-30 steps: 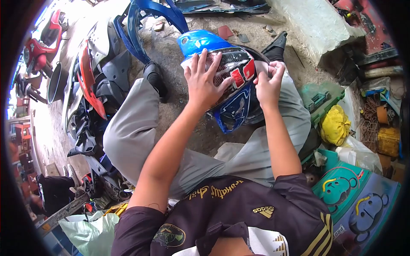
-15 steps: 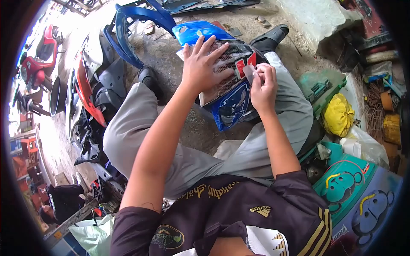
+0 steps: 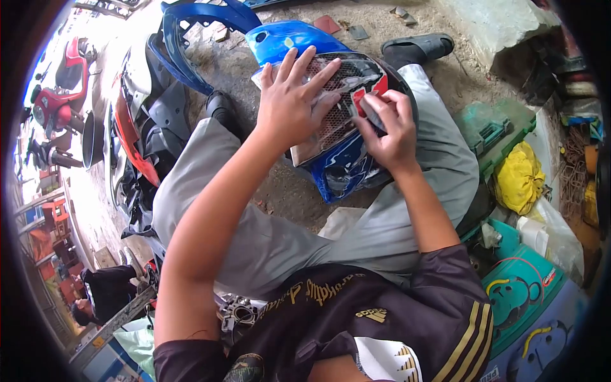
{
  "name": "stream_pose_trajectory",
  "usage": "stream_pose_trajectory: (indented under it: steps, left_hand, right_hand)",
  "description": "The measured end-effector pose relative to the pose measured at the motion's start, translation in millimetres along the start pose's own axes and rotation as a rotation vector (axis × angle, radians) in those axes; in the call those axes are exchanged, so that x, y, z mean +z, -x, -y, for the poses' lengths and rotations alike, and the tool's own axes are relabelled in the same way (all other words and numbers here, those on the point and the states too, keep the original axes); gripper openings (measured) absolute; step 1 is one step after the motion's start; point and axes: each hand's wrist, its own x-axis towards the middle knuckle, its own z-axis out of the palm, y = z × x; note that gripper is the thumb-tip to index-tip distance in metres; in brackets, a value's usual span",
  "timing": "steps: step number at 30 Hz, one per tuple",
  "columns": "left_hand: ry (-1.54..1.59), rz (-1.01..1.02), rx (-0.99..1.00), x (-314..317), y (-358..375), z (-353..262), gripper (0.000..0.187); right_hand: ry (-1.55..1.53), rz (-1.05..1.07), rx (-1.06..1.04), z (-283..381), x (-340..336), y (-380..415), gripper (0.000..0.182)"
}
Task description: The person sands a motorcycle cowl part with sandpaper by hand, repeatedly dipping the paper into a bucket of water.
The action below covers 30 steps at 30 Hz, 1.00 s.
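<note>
A motorcycle fairing panel with a mesh pattern (image 3: 339,118) and red and blue areas lies between my legs. My left hand (image 3: 294,105) rests on it, fingers spread over the mesh and near the blue top piece (image 3: 296,39). At the panel's right side, my right hand (image 3: 389,130) pinches a small greyish pad (image 3: 374,113) against the surface, beside the red patch (image 3: 359,99). The pad is partly hidden by my fingers.
Blue frame parts (image 3: 184,38) lie beyond my left foot. Dark and orange fairings (image 3: 130,137) are stacked at the left. To the right are a yellow bag (image 3: 520,178) and a green case (image 3: 503,140). Another person (image 3: 105,293) is at the lower left.
My right hand has moved slightly down, its fingers now more curled over the pad. My left hand has shifted a little left. The whole view has shifted slightly.
</note>
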Motion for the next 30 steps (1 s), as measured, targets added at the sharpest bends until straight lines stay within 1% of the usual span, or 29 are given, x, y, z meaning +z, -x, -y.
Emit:
stream_pose_trajectory:
  steps: [1, 2, 5, 8, 9, 10, 12, 14, 15, 18, 19, 20, 22, 23, 24, 26, 28, 29, 30]
  left_hand:
    - [-0.008, 0.026, 0.003, -2.5, -1.6, -0.4, 0.061]
    - [-0.017, 0.047, 0.007, -3.5, -4.4, -0.8, 0.062]
    - [-0.004, -0.034, -0.068, 3.3, -8.3, -15.4, 0.057]
    - [0.011, -0.099, -0.129, 7.0, -10.4, -30.7, 0.053]
    - [0.019, -0.104, -0.143, 8.9, -8.1, -31.0, 0.052]
    - [0.025, -0.120, -0.154, 11.0, -9.5, -29.0, 0.052]
    - [0.035, -0.136, -0.159, 11.5, -8.7, -29.1, 0.049]
    - [0.019, -0.116, -0.171, 9.1, -9.1, -29.4, 0.049]
    - [0.014, -0.111, -0.176, 9.9, -12.0, -31.1, 0.049]
    - [0.011, -0.115, -0.181, 12.3, -16.0, -32.0, 0.049]
    - [0.015, -0.121, -0.178, 13.1, -16.3, -31.5, 0.049]
    - [0.012, -0.120, -0.173, 13.9, -16.7, -31.8, 0.048]
    - [0.009, -0.131, -0.171, 15.2, -20.1, -33.4, 0.048]
    - [0.013, -0.125, -0.176, 14.5, -20.1, -33.3, 0.048]
    - [0.016, -0.121, -0.181, 13.5, -19.8, -32.7, 0.047]
    - [0.022, -0.112, -0.185, 14.4, -20.4, -33.2, 0.047]
    - [0.024, -0.109, -0.182, 14.5, -20.4, -32.1, 0.047]
    - [0.027, -0.122, -0.180, 15.1, -20.6, -32.1, 0.047]
    - [0.032, -0.123, -0.184, 15.4, -19.9, -31.0, 0.047]
  right_hand:
    - [-0.009, 0.007, 0.032, -1.2, 0.9, 0.3, 0.038]
    - [0.003, 0.030, 0.020, 0.8, 3.5, 2.1, 0.036]
    - [0.050, 0.075, -0.010, 10.8, 6.2, 1.8, 0.027]
    - [0.086, 0.037, 0.038, -18.7, -5.1, -19.1, 0.026]
    - [0.077, 0.054, 0.003, -17.0, -6.2, -17.8, 0.026]
    - [0.060, 0.107, -0.085, -13.3, -8.5, -15.4, 0.026]
    - [0.046, 0.128, -0.109, -11.4, -9.9, -17.8, 0.026]
    - [0.030, 0.084, 0.017, -25.2, -10.2, -27.1, 0.026]
    - [0.029, 0.037, 0.024, -28.3, -7.8, -31.4, 0.025]
    - [0.006, 0.137, -0.079, -0.8, -1.0, -22.6, 0.024]
    - [0.052, 0.121, -0.084, -2.3, 0.5, -23.4, 0.023]
    - [0.093, 0.132, 0.008, -7.7, -3.5, -26.1, 0.022]
    - [0.072, 0.076, 0.063, -27.6, -5.7, -37.0, 0.022]
    - [0.076, 0.109, 0.070, -21.2, -4.7, -32.1, 0.021]
    - [0.071, 0.132, -0.024, -14.2, -3.8, -29.7, 0.022]
    - [0.070, 0.138, -0.047, -7.5, -4.9, -28.9, 0.024]
    - [0.096, 0.083, 0.062, -26.7, -4.7, -33.8, 0.025]
    - [0.041, 0.085, 0.065, -27.9, -5.9, -33.9, 0.019]
    - [0.028, 0.109, 0.030, -20.4, -4.8, -31.1, 0.019]
